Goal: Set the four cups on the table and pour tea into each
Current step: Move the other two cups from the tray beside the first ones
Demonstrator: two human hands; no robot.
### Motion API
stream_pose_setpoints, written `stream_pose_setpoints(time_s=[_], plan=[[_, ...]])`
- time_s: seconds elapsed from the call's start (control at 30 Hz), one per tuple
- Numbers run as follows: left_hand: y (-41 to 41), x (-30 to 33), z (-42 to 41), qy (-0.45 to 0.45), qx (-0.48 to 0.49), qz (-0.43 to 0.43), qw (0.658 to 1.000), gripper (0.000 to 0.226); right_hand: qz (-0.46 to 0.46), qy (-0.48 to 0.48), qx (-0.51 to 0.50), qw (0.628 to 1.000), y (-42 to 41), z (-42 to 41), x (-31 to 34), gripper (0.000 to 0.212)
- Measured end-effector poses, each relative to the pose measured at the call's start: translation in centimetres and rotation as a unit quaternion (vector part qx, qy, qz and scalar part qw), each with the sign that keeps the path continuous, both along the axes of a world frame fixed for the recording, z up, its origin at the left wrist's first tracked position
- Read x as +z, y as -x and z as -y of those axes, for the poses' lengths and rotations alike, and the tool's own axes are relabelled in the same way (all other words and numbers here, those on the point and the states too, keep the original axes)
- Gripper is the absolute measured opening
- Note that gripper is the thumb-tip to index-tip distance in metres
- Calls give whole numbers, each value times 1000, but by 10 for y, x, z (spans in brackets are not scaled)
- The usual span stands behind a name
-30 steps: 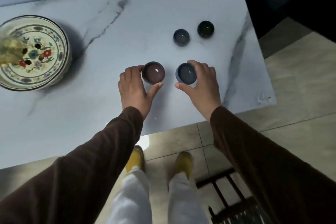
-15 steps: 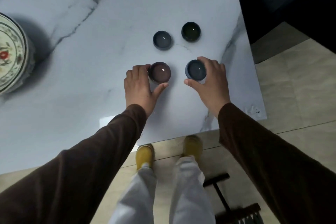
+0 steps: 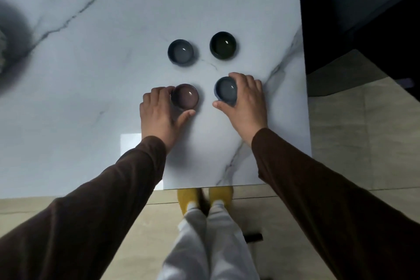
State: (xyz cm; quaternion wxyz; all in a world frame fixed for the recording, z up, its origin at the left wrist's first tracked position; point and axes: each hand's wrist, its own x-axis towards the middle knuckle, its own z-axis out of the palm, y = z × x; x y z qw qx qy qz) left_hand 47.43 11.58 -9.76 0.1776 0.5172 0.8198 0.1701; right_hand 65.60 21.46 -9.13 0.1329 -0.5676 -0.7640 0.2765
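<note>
Small cups stand in a square on the white marble table [image 3: 91, 88]. At the back are a grey-blue cup [image 3: 181, 52] and a dark green cup [image 3: 223, 45]. In front, my left hand [image 3: 159, 116] wraps its fingers and thumb around a brown cup [image 3: 185, 95]. My right hand [image 3: 246, 102] grips a second grey-blue cup [image 3: 225, 91] from the right side. Both front cups rest on the tabletop. No teapot is in view.
The table's right edge [image 3: 304, 98] and front edge [image 3: 204, 187] are close to the cups. A dark shadow and a sliver of a bowl [image 3: 1, 50] show at the far left. Tiled floor, my legs and yellow slippers [image 3: 204, 198] lie below.
The view has shifted right, so the patterned bowl has slid almost out of frame on the left. Both hands stay on the two front cups, which are slightly farther apart.
</note>
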Motion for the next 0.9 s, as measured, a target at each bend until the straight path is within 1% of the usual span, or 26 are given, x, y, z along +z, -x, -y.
stream_pose_setpoints(time_s=[0.33, 0.6, 0.7, 0.8, 0.9], plan=[[-6, -4, 0, 1, 17, -8, 1000, 66, 0, 4, 0, 1000, -2, 0, -11, 73], [-9, -3, 0, 14, 28, -13, 999, 70, -1, 16, -4, 1000, 0, 0, -8, 76], [-9, 1, 2, 26, 24, -17, 999, 77, 21, 27, 8, 999, 0, 0, -2, 83], [-5, 8, 11, 30, 22, -19, 999, 80, 73, 12, 21, 997, -2, 5, 10, 89], [5, 21, 24, 29, 25, -24, 999, 72, 93, -14, 34, 995, 2, 16, 30, 82]])
